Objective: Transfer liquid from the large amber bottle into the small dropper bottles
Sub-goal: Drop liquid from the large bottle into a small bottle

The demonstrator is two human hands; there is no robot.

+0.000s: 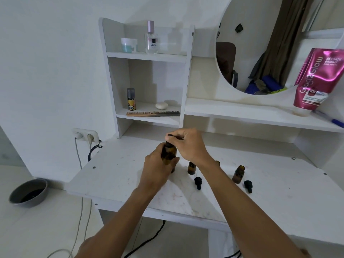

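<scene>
Quick status from my end. The left hand (158,168) is wrapped round the body of the large amber bottle (168,155), fingers curled on it. The bottle is upright toward the back middle of the bench (121,174). I can't tell if its base is on the bench or just off it, since the hand covers that bit. The right hand (189,144) sits over the top, fingertips pinching the black dropper top (170,135) at the neck. I can't see whether it's screwed down or already loose.

The small dropper bottles (191,167) stand just to the right. The nearest is right beside the big one, and a second small bottle (238,174) stands open-necked further right. A third small bottle (217,162) is mostly hidden behind the right wrist. Two loose dropper caps (197,182) lie on the bench in front of them.

My take on doing this bit well:
- Lock the big bottle with the left hand so only the top moves.
- Lift the dropper straight up, no sideways drag on the glass tube.
- Don't squeeze the bulb on the way across or it'll drip on the bench.
- Go to the nearest small bottle first. It's light and looks easy to knock over with the wrist.
</scene>
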